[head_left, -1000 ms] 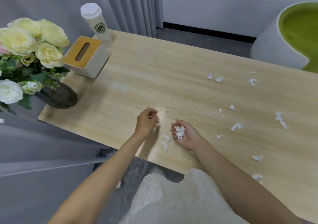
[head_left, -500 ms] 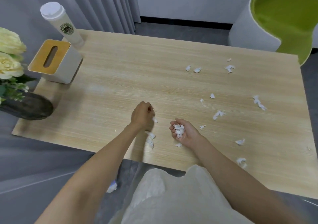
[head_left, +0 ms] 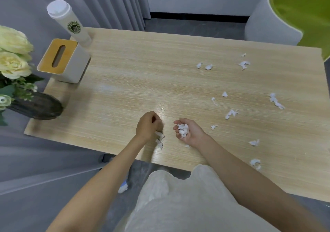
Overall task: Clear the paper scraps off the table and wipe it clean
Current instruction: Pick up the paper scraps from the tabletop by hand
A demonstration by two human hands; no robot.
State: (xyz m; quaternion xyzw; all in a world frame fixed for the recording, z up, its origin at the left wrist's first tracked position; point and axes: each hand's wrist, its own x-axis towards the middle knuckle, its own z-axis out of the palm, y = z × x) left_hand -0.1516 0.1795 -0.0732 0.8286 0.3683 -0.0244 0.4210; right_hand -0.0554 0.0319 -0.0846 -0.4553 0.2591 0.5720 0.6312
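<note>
Left hand [head_left: 149, 125] rests near the table's [head_left: 135, 74] front edge, fingers curled down and pinching at small paper scraps [head_left: 159, 140] lying at its 5 o'clock. Just to its 3 o'clock, the right hand [head_left: 190, 132] lies palm-up, cupped around a wad of collected scraps [head_left: 183, 130]. More loose scraps [head_left: 231, 113] are scattered from 1 to 4 o'clock of that hand, across the table's right half. At the table's 9 o'clock corner stand a tissue box [head_left: 62, 60], a white lidded cup [head_left: 68, 22] and a bouquet [head_left: 13, 58].
</note>
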